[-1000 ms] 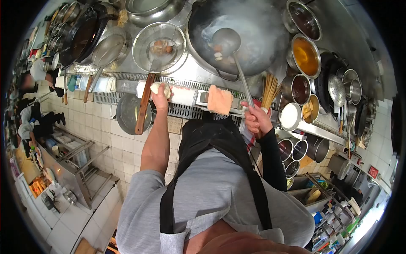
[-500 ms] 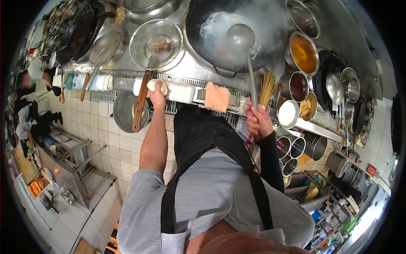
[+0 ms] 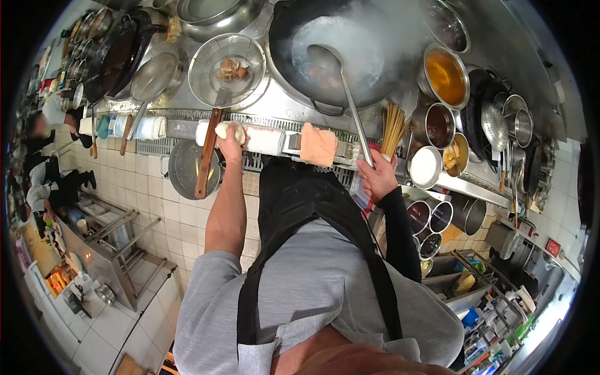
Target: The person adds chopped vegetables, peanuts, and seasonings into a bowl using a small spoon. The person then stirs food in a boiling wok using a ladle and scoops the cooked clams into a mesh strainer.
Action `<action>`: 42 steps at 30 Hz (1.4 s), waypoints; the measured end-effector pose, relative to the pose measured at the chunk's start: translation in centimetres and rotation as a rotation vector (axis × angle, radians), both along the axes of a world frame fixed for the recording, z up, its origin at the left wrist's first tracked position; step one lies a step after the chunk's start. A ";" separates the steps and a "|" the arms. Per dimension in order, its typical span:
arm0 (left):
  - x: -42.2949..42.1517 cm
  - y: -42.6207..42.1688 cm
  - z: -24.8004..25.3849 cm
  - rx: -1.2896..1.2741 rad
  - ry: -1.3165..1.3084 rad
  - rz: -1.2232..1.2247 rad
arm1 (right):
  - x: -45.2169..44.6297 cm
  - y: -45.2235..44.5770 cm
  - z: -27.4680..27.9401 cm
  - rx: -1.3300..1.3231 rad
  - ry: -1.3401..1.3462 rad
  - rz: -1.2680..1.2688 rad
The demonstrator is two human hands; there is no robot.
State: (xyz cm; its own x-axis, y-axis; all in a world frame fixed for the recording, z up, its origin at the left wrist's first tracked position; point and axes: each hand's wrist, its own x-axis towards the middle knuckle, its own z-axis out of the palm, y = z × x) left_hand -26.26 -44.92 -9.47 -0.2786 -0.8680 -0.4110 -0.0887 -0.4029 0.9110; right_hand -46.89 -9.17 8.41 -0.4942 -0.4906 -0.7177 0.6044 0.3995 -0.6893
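And the ladle [image 3: 325,57] swings left in the steaming wok [image 3: 294,81], right hand [image 3: 379,177] round its handle; left hand [image 3: 232,145], apart, clamps pale cloth [image 3: 226,130].

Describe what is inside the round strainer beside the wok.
Inside the strainer is a small heap of brown pieces; the heap hides whatever lies directly beneath it.

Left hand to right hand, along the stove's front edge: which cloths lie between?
Between left hand and right hand: a white cloth, then a folded orange cloth. Shows in the head view.
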 end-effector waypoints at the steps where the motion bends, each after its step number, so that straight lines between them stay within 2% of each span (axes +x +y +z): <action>1: 0.0 0.0 0.0 -0.001 0.000 -0.001 | -0.1 -0.3 0.0 0.002 -0.076 -0.031; 4: -0.1 0.0 0.2 -0.004 -0.018 -0.005 | -0.1 -0.8 -0.3 -0.039 -0.170 -0.058; 7: -0.1 0.0 0.1 -0.015 -0.052 -0.005 | -1.5 -0.4 -1.2 -0.241 -0.352 -0.055; 10: -0.2 -0.1 -0.1 -0.023 -0.047 0.004 | -2.3 -0.6 -1.2 -0.297 -0.393 -0.044; 13: 0.0 -0.1 -0.4 -0.022 -0.040 0.008 | -2.3 -1.8 -0.4 -0.118 -0.245 0.015; 16: -0.1 -0.1 -0.1 -0.019 -0.056 -0.004 | -2.7 -2.4 0.9 -0.086 -0.269 0.057; 19: 0.1 -0.2 -0.4 -0.018 -0.056 -0.011 | -3.8 -2.0 0.7 -0.249 -0.446 0.027; 22: -0.1 0.0 -0.3 -0.024 -0.042 0.013 | -3.9 -0.9 -1.8 -0.579 -0.900 -0.224; 25: -0.2 -0.1 -0.3 -0.018 -0.027 0.008 | -1.9 -1.9 0.1 -0.225 -0.401 -0.040; 26: -0.1 0.0 -0.1 -0.021 -0.029 0.005 | -1.4 -2.2 0.6 -0.189 -0.329 -0.037; 29: -0.1 0.0 0.0 -0.027 -0.007 -0.008 | -1.2 -1.8 0.6 -0.189 -0.272 -0.054; 32: 0.1 -0.2 -0.3 -0.026 0.006 -0.015 | -1.9 -0.6 0.1 -0.268 -0.328 -0.102; 35: 0.0 -0.2 -0.8 -0.017 0.025 -0.009 | -1.4 -0.2 0.0 -0.147 -0.196 -0.115; 38: 0.3 -0.3 -0.8 0.006 -0.013 -0.025 | -1.9 0.4 1.1 -0.192 -0.187 -0.115; 41: 0.4 -0.3 -0.8 0.002 -0.043 -0.033 | -1.8 0.5 1.3 -0.334 -0.300 -0.182; 42: 0.3 -0.3 -0.8 -0.005 -0.044 -0.029 | -1.7 0.5 1.6 -0.275 -0.241 -0.171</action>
